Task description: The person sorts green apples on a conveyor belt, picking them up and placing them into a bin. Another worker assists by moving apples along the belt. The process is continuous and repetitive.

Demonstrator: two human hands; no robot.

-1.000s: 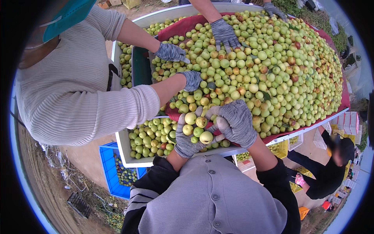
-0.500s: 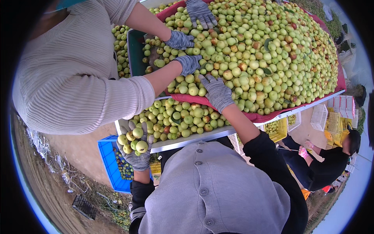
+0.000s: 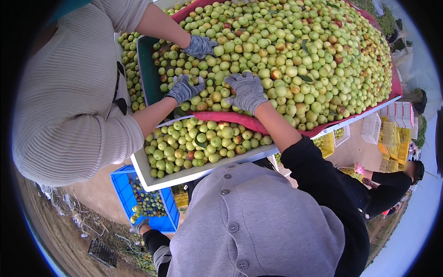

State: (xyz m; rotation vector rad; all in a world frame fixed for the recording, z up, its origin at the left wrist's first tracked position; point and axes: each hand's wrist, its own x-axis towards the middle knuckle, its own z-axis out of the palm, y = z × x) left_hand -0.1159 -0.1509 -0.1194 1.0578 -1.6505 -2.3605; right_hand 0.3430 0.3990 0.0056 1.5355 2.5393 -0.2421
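Observation:
My right hand [image 3: 248, 91], in a grey knit glove, lies on a heap of small round green fruits [image 3: 318, 69], some patched red-brown. Its fingers are spread and slightly bent over the fruits, gripping none that I can see. Low on the left, my gloved left hand [image 3: 140, 226] is at the near corner of a blue crate [image 3: 121, 184] with fruits inside. That hand looks open, partly hidden, with several fruits just beyond it. Between me and the heap runs a white-edged tray [image 3: 210, 174] holding more of the green fruits [image 3: 207, 141].
Across to the left, a co-worker in a ribbed light sweater [image 3: 69, 101] has two gloved hands [image 3: 186, 89] at the heap. Red cloth [image 3: 230, 119] edges the heap beside a green panel [image 3: 146, 69]. Yellow crates [image 3: 392, 138] and another person [image 3: 392, 184] are at the right.
My left hand has gone from over the tray's corner, holding several fruits, down to the blue crate; the fruits have left it. My right hand and the co-worker's near hand have shifted left.

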